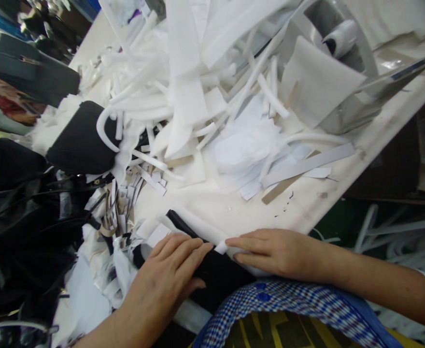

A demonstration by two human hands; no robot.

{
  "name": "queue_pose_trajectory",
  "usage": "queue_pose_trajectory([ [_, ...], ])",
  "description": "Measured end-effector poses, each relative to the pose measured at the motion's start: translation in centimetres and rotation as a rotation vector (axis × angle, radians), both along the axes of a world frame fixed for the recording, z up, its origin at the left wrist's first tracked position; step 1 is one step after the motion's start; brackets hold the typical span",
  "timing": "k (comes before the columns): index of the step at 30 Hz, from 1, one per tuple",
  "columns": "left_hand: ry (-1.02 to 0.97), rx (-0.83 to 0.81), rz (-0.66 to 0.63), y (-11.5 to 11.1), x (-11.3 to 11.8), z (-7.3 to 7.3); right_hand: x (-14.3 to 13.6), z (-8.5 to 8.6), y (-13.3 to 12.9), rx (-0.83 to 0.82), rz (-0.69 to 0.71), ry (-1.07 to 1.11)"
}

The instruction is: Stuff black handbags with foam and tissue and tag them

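My left hand lies over a black fabric piece, its fingers close together and bent over the upper part, the thumb lower down on the fabric. My right hand comes in from the right, fingers stretched forward, their tips closed on the end of a small white foam piece at the fabric's upper edge. The two hands' fingertips almost meet there. A black rolled edge runs up and left from under my left fingers, beside a long white foam strip. My palms hide part of the fabric.
White foam rods and sheets heap up across the table. Paper strips and cut scraps lie nearer. Black bags crowd the left, with a dark panel above. A grey holder stands far right.
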State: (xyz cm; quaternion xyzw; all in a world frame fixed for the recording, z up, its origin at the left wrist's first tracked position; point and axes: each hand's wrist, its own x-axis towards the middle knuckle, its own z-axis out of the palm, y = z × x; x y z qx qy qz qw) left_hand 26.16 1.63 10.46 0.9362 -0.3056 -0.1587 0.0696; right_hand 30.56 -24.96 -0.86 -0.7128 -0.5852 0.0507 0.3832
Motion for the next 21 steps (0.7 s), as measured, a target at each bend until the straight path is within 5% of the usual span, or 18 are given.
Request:
queue_pose_trajectory([
  [7, -0.114, -0.067, 0.149, -0.6, -2.8, -0.6, 0.8, 0.1, -0.4, -0.033, 0.080, -0.013],
  [14, -0.225, -0.213, 0.100, 0.5, -6.1, -1.8, 0.3, -0.5, 0.7, -0.018, 0.016, 0.181],
  [21, -0.179, -0.239, 0.066, 1.4, -7.8, -2.3, -1.1, 1.0, 2.9, -0.060, -0.138, 0.283],
])
